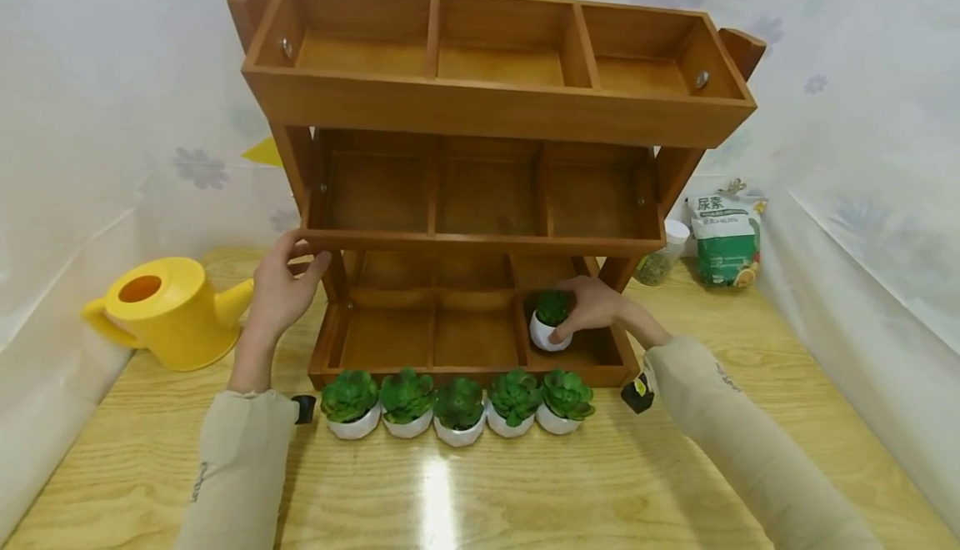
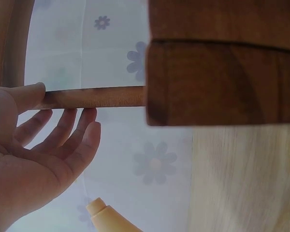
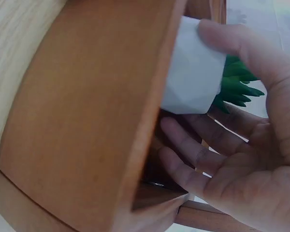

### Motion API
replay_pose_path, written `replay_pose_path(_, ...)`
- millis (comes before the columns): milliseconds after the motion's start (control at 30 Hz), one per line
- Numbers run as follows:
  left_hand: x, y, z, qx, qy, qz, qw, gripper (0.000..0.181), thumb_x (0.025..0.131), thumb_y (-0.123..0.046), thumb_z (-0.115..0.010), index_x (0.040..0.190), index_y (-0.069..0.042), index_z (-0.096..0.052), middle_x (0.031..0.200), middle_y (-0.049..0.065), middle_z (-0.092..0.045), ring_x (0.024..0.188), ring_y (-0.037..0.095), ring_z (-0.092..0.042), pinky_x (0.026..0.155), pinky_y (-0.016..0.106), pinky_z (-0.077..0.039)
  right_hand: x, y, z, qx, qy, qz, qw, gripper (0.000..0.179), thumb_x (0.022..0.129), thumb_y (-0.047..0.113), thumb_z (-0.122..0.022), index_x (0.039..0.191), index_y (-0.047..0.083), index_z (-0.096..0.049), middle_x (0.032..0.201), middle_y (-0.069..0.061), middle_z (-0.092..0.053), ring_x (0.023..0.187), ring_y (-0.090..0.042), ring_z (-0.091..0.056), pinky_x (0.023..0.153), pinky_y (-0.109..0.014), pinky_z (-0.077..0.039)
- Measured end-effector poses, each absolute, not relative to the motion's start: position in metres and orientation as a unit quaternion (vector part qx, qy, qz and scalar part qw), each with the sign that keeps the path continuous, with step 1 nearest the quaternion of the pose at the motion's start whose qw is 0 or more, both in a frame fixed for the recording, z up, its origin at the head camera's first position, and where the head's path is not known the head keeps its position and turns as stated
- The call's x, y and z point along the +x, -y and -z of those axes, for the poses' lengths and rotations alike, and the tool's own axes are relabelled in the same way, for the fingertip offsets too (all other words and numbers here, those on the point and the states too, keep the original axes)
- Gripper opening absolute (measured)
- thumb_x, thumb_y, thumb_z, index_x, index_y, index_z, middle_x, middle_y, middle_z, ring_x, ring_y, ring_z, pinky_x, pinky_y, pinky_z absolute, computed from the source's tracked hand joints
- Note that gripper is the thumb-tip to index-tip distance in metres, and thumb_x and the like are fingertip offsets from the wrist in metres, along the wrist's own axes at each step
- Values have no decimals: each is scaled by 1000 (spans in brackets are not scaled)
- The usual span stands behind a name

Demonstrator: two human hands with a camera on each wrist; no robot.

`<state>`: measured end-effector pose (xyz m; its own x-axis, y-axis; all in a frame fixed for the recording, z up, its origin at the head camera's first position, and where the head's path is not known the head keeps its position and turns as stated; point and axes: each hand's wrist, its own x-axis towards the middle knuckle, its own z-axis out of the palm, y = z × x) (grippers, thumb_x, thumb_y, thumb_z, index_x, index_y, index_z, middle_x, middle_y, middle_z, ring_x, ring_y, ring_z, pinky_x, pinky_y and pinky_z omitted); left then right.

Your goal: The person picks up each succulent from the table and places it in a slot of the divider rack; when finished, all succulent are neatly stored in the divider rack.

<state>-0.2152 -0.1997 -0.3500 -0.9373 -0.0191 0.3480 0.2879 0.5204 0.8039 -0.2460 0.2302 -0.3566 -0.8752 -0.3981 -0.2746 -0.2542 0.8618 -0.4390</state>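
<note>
A three-tier wooden shelf point(image 1: 495, 110) stands on the table, each tier split into three compartments. My right hand point(image 1: 597, 303) holds a small potted succulent point(image 1: 550, 333) by its white pot, in the right compartment of the bottom tier. The right wrist view shows the thumb on the white pot point(image 3: 193, 72), which stands partly behind the tier's front board point(image 3: 87, 96). At the shelf's left side, my left hand point(image 1: 283, 287) grips a wooden bar point(image 2: 96, 97) of the frame, thumb on one side and fingers on the other.
Several potted succulents point(image 1: 459, 429) stand in a row before the shelf. On the left is a yellow watering can point(image 1: 176, 317). A lidded jar point(image 1: 663, 254) and a green-and-white bag point(image 1: 726, 242) stand at the back right. Floral sheeting point(image 1: 112, 100) hangs around the table point(image 1: 525, 500).
</note>
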Motion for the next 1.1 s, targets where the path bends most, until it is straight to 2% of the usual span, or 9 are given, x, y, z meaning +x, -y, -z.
replay_pose_path(100,-215,199,349,-80,856,485,161,42,98,-20,-54,136,-1,-46,129,28,-52,113,46,-54,93,59,-44,-244,-231,356,-189,-945,197,181,90,63,32,-84,136,-6,-47,136,-24,-49,120,-37,-49,96,-50,-45)
replay_pose_path(233,-214,199,348,-79,856,485,160,42,98,-19,-54,136,-1,-46,128,28,-53,112,46,-54,93,59,-45,-242,-233,357,-216,-939,203,174,84,61,28,-85,131,-5,-52,128,-21,-54,111,-34,-53,91,-48,-47)
replay_pose_path(467,-215,199,349,-78,855,489,152,44,99,-21,-53,137,-3,-45,130,28,-52,111,47,-55,91,59,-46,-237,-237,357,-235,-936,205,165,75,61,26,-87,124,1,-56,119,-14,-59,103,-28,-55,87,-44,-48)
replay_pose_path(900,-214,199,348,-79,855,489,155,44,98,-20,-54,137,-1,-46,130,28,-51,113,47,-53,93,59,-45,-228,-236,356,-263,-939,176,138,68,64,25,-88,120,3,-58,112,-13,-62,94,-26,-59,79,-42,-51)
replay_pose_path(1100,-214,199,348,-77,857,485,157,43,98,-20,-54,136,-1,-46,130,27,-52,114,46,-53,93,59,-45,-215,-242,339,-265,-935,210,108,63,67,21,-87,120,1,-59,111,-16,-63,93,-33,-63,79,-45,-53)
